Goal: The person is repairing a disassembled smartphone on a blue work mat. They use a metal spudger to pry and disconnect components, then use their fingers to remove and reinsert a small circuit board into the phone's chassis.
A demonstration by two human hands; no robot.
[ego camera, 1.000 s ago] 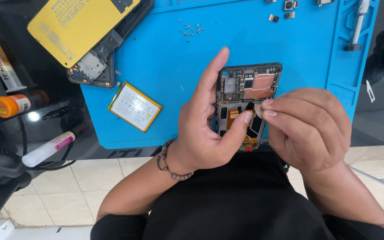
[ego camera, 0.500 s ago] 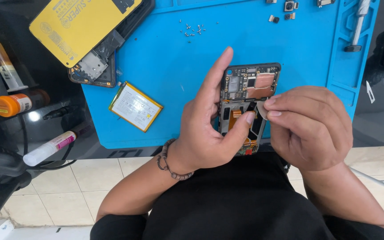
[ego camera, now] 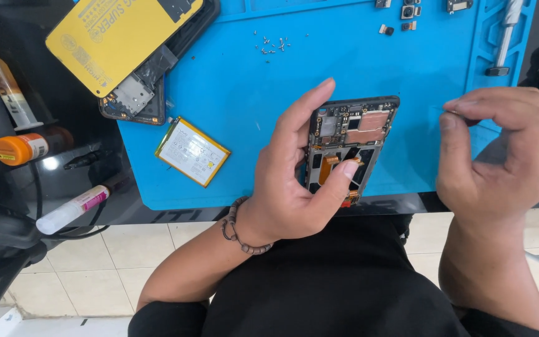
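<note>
My left hand grips an opened black phone with its back off, circuit board and orange flex cables showing; the thumb rests on the lower half. The phone is held just above the near edge of the blue work mat. My right hand is off to the right of the phone, apart from it, with thumb and forefinger pinched together near the mat's right edge. Whether something tiny sits in that pinch is too small to tell.
A flat phone battery lies on the mat's left part. A second opened phone with a yellow battery pack lies at the top left. Several tiny screws and small parts lie at the top. Bottles and a white tube lie on the dark desk at left.
My right hand has pulled away from the phone to the right, fingers still pinched. My left hand keeps holding the phone in about the same place.
</note>
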